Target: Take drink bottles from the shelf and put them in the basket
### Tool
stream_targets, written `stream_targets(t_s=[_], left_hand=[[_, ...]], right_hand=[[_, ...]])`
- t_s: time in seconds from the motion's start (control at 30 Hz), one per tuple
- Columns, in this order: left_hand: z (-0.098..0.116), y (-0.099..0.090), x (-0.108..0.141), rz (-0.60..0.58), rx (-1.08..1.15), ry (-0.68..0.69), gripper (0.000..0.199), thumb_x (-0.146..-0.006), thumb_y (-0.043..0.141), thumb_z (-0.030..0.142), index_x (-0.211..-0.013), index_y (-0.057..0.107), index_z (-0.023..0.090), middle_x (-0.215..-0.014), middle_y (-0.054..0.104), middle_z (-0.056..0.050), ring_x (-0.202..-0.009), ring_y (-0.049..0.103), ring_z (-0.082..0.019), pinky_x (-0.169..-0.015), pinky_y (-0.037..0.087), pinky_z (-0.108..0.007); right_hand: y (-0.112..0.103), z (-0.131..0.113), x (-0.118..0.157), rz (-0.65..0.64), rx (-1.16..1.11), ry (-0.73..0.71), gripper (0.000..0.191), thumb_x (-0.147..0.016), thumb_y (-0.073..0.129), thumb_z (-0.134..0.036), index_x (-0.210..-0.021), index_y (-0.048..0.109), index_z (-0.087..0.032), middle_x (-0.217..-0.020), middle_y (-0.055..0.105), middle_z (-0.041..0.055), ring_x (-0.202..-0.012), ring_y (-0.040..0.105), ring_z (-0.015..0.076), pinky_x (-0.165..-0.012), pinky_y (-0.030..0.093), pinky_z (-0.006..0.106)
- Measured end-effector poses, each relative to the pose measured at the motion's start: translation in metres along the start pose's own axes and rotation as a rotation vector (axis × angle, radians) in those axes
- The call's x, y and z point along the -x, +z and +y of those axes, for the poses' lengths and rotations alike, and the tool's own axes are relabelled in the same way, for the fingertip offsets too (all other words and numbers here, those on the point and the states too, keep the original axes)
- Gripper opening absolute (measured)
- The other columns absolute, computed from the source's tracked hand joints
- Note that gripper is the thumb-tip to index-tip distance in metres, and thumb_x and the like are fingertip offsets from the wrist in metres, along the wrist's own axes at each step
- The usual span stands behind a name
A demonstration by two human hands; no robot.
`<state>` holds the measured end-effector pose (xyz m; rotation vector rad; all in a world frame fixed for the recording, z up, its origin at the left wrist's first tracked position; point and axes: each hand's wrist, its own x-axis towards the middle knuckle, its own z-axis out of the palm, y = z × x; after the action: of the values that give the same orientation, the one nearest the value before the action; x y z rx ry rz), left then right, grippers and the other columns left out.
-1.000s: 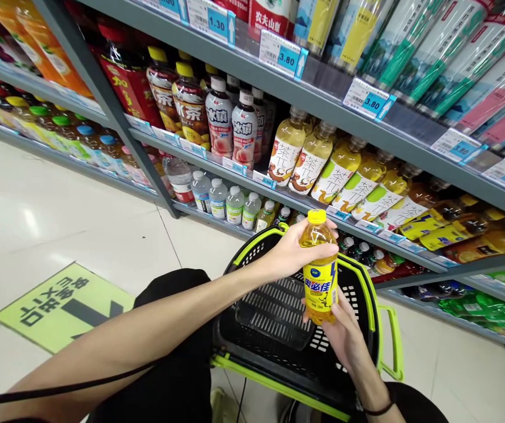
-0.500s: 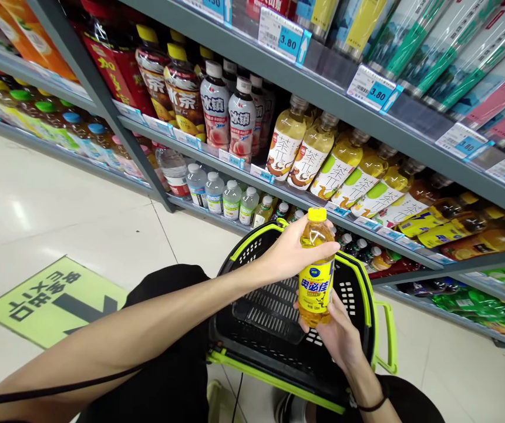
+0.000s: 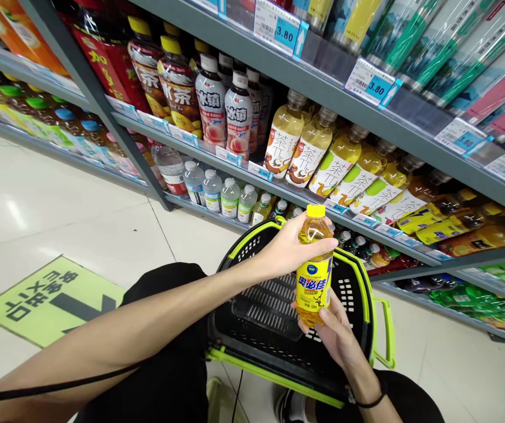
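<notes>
**Two bare hands holding a yellow drink bottle upright above a shopping basket in a shop aisle**

The left hand point(image 3: 291, 247) is curling partly closed around the shoulder of a clear plastic bottle of amber drink with a yellow cap and label point(image 3: 312, 285), its thumb lying across the front. The right hand point(image 3: 338, 332) is bending loosely around the base, supporting it. Good handling is judged to mean gripping the top gently, bearing the weight below and leaving the label uncovered.

Beneath, a black perforated plastic basket with a lime-green rim point(image 3: 362, 282) is sitting between the person's knees. Pale, glossy floor tiles point(image 3: 85, 235) are reflecting light around a green floor sign with a dark arrow point(image 3: 54, 299). Ahead, grey metal shelving point(image 3: 415, 140) is displaying rows of bottled drinks.
</notes>
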<state>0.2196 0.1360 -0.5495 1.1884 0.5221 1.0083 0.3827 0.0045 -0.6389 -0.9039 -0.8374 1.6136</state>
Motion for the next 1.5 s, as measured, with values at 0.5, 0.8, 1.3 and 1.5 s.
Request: stream_targets(t_s=[0.5, 0.8, 1.3, 1.5], left_hand=[[0.004, -0.006, -0.004, 0.019, -0.069, -0.021, 0.039, -0.081, 0.079, 0.032, -0.111, 0.061, 0.014, -0.105, 0.069, -0.007, -0.092, 0.064, -0.018, -0.089, 0.05, -0.036], [-0.006, -0.009, -0.011, 0.068, -0.079, -0.064, 0.04, -0.08, 0.079, 0.034, -0.111, 0.063, 0.015, -0.102, 0.069, -0.005, -0.091, 0.065, -0.017, -0.087, 0.049, -0.034], [-0.003, -0.011, -0.006, 0.079, -0.213, -0.049, 0.044, -0.08, 0.079, 0.042, -0.112, 0.065, 0.016, -0.109, 0.07, -0.007, -0.096, 0.066, -0.021, -0.09, 0.052, -0.037], [0.005, -0.004, -0.012, 0.125, -0.299, -0.156, 0.046, -0.082, 0.075, 0.043, -0.117, 0.063, 0.017, -0.117, 0.07, -0.008, -0.1, 0.066, -0.021, -0.098, 0.05, -0.038]], right_hand=[[0.007, -0.005, 0.001, -0.052, 0.033, 0.026, 0.054, -0.085, 0.081, -0.04, -0.133, 0.062, -0.023, -0.129, 0.068, 0.016, -0.103, 0.067, 0.0313, -0.062, 0.049, 0.032], [0.009, -0.005, 0.001, -0.046, 0.032, 0.031, 0.052, -0.086, 0.079, -0.04, -0.132, 0.061, -0.024, -0.128, 0.067, 0.0155, -0.104, 0.067, 0.0324, -0.061, 0.049, 0.033], [0.013, 0.002, -0.005, -0.091, -0.044, 0.001, 0.054, -0.089, 0.075, -0.038, -0.138, 0.055, -0.025, -0.118, 0.07, 0.0104, -0.091, 0.071, 0.0265, -0.059, 0.048, 0.029], [0.005, -0.003, -0.016, -0.1, -0.039, -0.002, 0.06, -0.082, 0.081, -0.047, -0.129, 0.055, -0.022, -0.109, 0.072, 0.0084, -0.082, 0.071, 0.0233, -0.055, 0.047, 0.026]])
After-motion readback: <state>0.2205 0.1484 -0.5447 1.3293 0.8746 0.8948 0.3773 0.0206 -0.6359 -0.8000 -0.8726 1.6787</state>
